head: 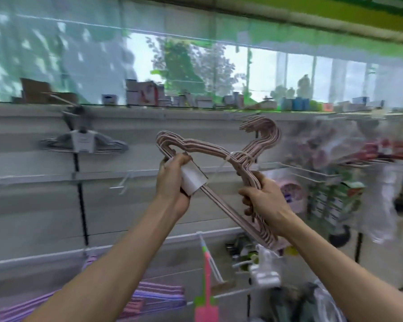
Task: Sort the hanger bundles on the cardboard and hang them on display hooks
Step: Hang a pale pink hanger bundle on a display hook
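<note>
I hold a bundle of pink wire hangers (209,151) up in front of a grey slat wall, tilted with its hooks pointing up and to the right. My left hand (172,180) grips the bundle's left side at its white paper label (193,180). My right hand (263,201) grips the bundle's lower right end. A white tie binds the hangers at the neck. A grey hanger bundle (84,142) with a white label hangs from a display hook (63,101) at the upper left. Purple hanger bundles (149,296) hang low on the left.
A bare white display hook (123,182) juts from the wall just left of my left hand. A top shelf (196,108) carries several small boxes. Wire racks (323,175) with packaged goods stand at the right. A pink and green swatter (207,287) hangs at the bottom centre.
</note>
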